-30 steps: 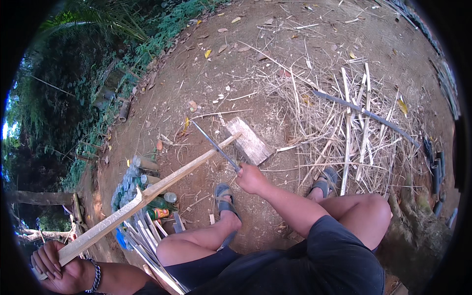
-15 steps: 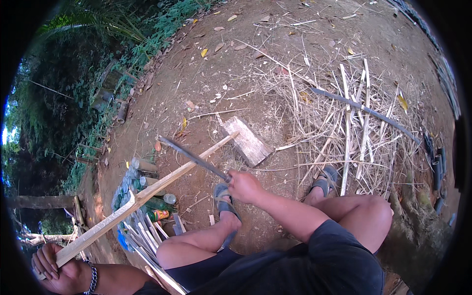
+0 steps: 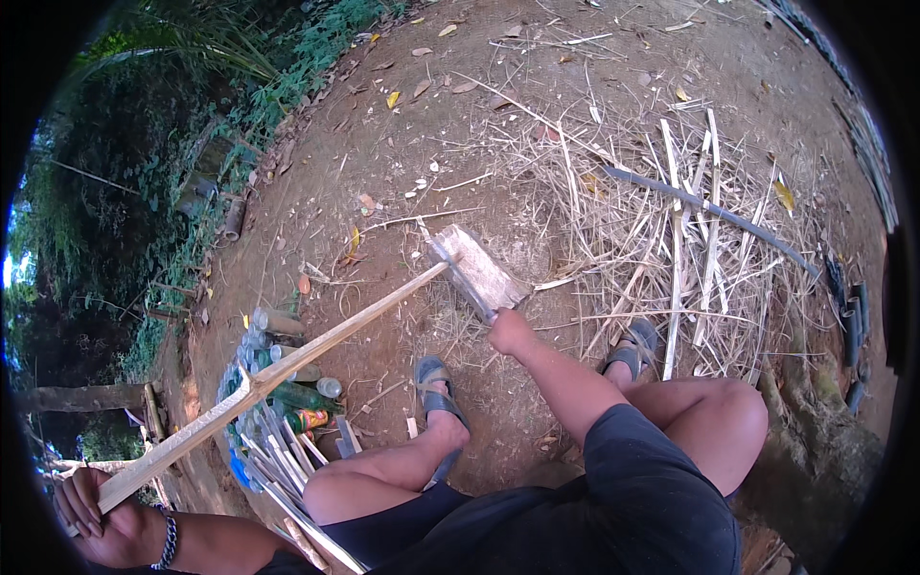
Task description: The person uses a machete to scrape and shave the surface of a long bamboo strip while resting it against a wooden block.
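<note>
Left hand (image 3: 101, 513) is gripping a long bamboo strip (image 3: 278, 379), its tip on a wood block (image 3: 484, 270); right hand (image 3: 510, 333) is clutching a knife (image 3: 460, 278), chopping at that tip. Next stroke needs steady aim.

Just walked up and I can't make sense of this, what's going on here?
A person sits low on bare dirt ground outdoors, working bamboo. The left hand grips the near end of a long bamboo strip, whose far end rests on a wooden block. The right hand holds a blade down at that end, against the block. Thin splints and shavings lie scattered ahead; bottles and cut strips sit by the left leg.
</note>
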Motion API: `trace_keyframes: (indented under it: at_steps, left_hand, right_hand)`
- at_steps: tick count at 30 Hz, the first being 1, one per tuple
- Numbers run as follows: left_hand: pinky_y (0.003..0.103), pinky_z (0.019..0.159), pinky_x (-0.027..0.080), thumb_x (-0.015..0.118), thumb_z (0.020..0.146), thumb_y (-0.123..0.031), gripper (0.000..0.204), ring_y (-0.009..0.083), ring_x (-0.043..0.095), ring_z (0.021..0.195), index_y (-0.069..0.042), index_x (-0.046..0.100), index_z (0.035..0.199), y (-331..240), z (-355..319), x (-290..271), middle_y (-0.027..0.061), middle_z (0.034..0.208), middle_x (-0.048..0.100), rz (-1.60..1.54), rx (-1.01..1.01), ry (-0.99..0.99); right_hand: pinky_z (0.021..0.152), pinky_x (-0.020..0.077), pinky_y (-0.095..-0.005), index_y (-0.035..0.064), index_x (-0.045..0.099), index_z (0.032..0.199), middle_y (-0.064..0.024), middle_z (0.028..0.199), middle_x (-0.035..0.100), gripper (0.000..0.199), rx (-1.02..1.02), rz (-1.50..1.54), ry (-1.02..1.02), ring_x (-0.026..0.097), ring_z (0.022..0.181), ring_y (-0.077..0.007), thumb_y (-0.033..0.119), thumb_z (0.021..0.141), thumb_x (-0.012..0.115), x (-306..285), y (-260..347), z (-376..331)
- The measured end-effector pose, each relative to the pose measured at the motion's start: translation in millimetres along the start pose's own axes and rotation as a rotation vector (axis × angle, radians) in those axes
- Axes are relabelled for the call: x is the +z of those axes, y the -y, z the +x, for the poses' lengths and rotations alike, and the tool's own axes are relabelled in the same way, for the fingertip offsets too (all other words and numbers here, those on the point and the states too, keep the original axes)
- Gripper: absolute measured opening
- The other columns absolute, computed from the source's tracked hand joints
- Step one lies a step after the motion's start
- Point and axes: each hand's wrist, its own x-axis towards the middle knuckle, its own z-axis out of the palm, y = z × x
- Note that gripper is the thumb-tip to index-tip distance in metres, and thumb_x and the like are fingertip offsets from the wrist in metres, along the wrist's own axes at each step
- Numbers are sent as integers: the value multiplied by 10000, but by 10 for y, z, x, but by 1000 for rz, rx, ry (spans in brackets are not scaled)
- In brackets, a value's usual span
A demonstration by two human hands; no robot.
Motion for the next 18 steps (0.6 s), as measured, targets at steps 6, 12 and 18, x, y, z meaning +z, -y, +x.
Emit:
trace_keyframes:
  at_steps: [6, 12, 18]
  left_hand:
    - [166, 417, 285, 384, 858, -2, 286, 36, 322, 311, -103, 384, 590, -67, -33, -54, -23, 437, 367, 40, 5, 15]
    - [189, 417, 306, 417, 872, -135, 255, 65, 346, 334, -109, 347, 628, -69, -128, -22, -20, 478, 376, 9, 15, -53]
    - [313, 726, 414, 691, 843, -230, 305, 157, 450, 749, -13, 485, 905, -103, -268, 72, 40, 788, 451, 143, 23, -169]
  right_hand:
    - [873, 489, -420, -6, 639, 1057, -252, 1074, 625, 315, -11, 7, -12, 613, 1007, -371, 207, 846, 539, 16, 80, -22]
    - [807, 503, -415, -20, 670, 927, -236, 972, 654, 329, 92, -52, 94, 641, 915, -360, 247, 738, 633, 91, -355, 316]
    - [782, 502, -416, -23, 646, 932, -232, 923, 658, 374, 77, 107, -6, 641, 875, -376, 281, 717, 675, 142, -223, -32]
